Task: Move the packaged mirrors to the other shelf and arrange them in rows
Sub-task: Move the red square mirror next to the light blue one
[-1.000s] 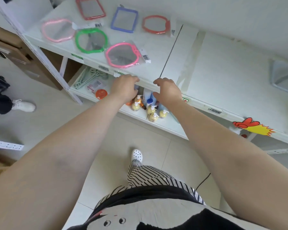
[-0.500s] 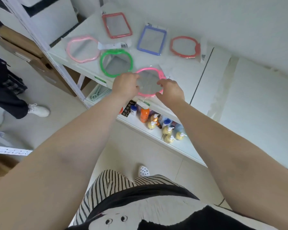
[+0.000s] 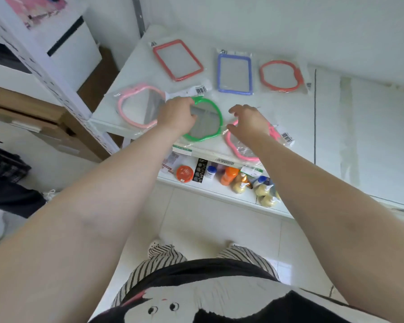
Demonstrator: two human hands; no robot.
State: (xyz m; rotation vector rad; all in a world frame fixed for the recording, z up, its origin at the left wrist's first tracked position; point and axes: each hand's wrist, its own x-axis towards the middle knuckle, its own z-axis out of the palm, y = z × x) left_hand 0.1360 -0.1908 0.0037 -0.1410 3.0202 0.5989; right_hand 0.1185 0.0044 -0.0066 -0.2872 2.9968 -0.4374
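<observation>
Here the white top shelf (image 3: 289, 127) carries six packaged mirrors in clear plastic sleeves, set in two rows. Along the back edge lie a red rectangular-framed mirror (image 3: 177, 59), a blue rectangular-framed mirror (image 3: 234, 74) and an orange-red rounded-frame mirror (image 3: 280, 75), each apart from the next. Along the front edge lie a pale pink apple-shaped mirror (image 3: 138, 106) nearest the left corner, a green apple-shaped mirror (image 3: 205, 122) just beside it, and a bright pink apple-shaped mirror (image 3: 245, 145) whose sleeve reaches over the front lip of the shelf. The person's left hand (image 3: 177, 114) rests on the left side of the green mirror with its fingers curled over the frame; whether it truly grips the packet cannot be told. The right hand (image 3: 248, 122) hovers above the bright pink mirror with fingers spread and loosely bent, holding nothing. Below, on the lower shelf (image 3: 210, 190), stand an orange round lid (image 3: 184, 173), an orange bottle (image 3: 229, 175) and several small yellowish pump bottles (image 3: 262, 191) near the front edge.
</observation>
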